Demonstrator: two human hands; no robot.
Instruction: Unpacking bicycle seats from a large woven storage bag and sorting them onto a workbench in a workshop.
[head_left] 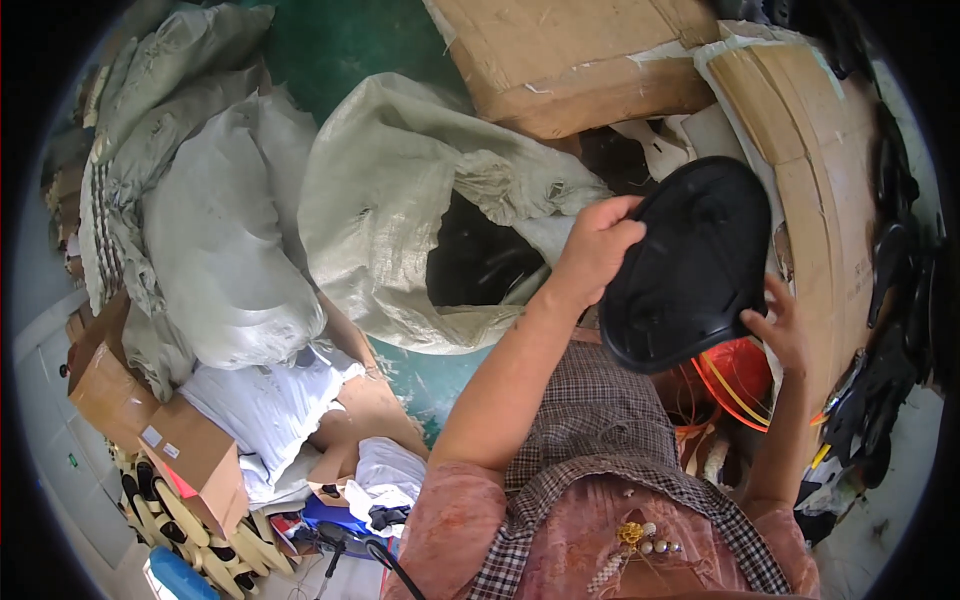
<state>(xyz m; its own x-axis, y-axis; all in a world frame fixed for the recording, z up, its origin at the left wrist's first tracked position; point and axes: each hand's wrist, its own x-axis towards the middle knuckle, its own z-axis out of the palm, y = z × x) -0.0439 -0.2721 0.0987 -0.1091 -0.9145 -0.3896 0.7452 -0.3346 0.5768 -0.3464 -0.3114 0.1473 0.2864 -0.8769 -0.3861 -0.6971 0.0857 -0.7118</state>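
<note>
A black molded plastic panel (690,265), rounded and roughly oval with a raised rim, is held up in front of me. My left hand (603,240) grips its upper left edge, thumb and fingers closed on it. By the lower right edge is my right hand (783,325), with thumb and fingers apart; whether a fingertip touches the rim I cannot tell. To the left of the panel lies a large pale woven sack (385,190), its mouth open, with black pieces (485,255) inside.
Stuffed woven sacks (225,235) crowd the left side. Cardboard cartons (575,70) stand at the back, and a tall carton (815,170) is to the right with black parts (890,300) beyond it. A red container (735,375) sits below the panel. Cream-and-black pieces (185,525) lie lower left.
</note>
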